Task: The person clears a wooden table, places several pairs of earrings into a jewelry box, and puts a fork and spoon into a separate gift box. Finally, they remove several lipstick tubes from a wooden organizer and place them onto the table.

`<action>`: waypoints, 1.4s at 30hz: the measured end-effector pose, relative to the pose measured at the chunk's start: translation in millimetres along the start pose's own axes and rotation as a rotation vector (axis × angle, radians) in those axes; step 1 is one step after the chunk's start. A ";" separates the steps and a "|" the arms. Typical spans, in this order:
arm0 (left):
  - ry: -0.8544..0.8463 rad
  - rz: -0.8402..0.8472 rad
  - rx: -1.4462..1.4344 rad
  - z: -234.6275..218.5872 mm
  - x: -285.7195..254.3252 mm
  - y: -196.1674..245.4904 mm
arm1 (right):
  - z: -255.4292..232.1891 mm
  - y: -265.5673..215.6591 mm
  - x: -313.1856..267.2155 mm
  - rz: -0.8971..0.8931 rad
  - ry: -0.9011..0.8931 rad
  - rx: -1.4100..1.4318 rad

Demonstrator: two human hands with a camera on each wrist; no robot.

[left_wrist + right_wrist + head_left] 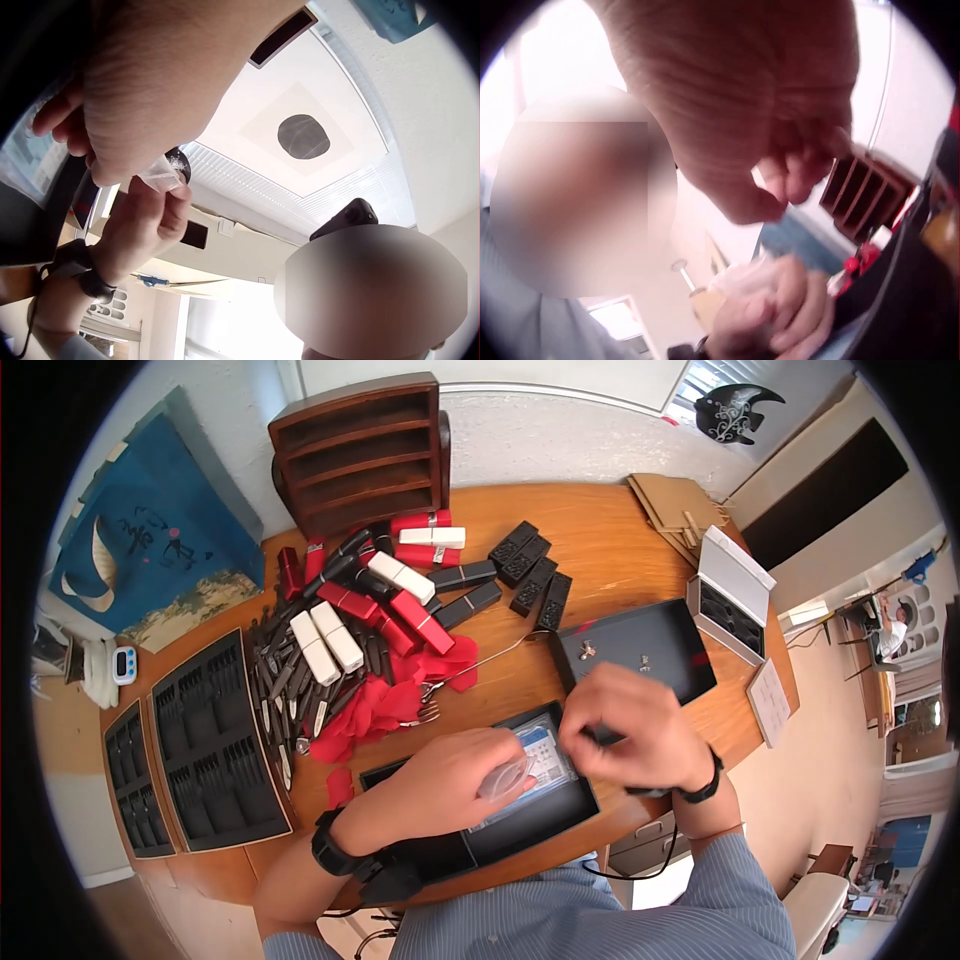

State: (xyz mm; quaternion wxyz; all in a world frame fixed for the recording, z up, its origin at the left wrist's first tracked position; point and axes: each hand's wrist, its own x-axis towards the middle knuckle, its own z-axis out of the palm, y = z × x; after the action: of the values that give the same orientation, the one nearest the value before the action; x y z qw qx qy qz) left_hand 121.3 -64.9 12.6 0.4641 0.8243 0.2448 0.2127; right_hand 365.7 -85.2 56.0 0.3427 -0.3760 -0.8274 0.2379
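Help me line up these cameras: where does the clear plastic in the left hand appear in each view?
Head: the clear plastic is just below centre, in the left hand.
Left wrist: clear plastic left of centre, above the right hand.
Right wrist: clear plastic below centre, blurred, beside the left hand.
Shared landmark: the left hand, large in the left wrist view.

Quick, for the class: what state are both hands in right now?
Left hand: closed, holding clear plastic.
Right hand: closed; nothing visible in its grip.
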 end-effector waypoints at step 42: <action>-0.029 0.001 0.031 -0.5 2.7 1.4 | -64.1 52.6 -36.2 0.632 0.009 -0.632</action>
State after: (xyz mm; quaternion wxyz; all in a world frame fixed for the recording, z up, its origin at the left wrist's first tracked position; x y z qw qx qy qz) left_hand 123.5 -63.5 14.4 0.4544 0.8346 0.2410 0.1973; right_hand 455.2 -73.1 49.4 0.1248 -0.6976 -0.7025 0.0649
